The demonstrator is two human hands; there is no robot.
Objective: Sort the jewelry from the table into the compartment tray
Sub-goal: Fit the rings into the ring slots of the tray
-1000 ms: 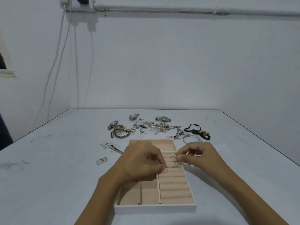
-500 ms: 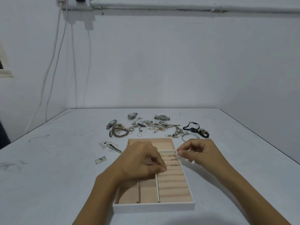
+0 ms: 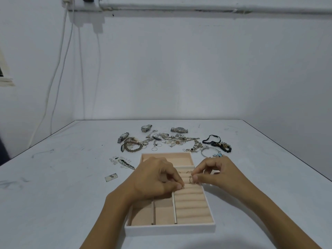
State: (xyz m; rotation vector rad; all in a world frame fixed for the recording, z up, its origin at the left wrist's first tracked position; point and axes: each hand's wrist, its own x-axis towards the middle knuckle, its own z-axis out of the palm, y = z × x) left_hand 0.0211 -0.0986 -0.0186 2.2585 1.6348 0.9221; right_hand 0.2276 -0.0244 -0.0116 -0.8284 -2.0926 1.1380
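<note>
Head view: right hand [image 3: 219, 175] pinches ring [image 3: 190, 179] over tray [image 3: 170, 229] rolls; left hand [image 3: 154, 178] curled alongside, grasp unclear.

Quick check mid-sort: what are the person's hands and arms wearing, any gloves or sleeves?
The left hand and right hand are bare, no gloves. Both forearms are uncovered to the frame's edge, no sleeves showing, and neither wrist carries a watch or band.
</note>
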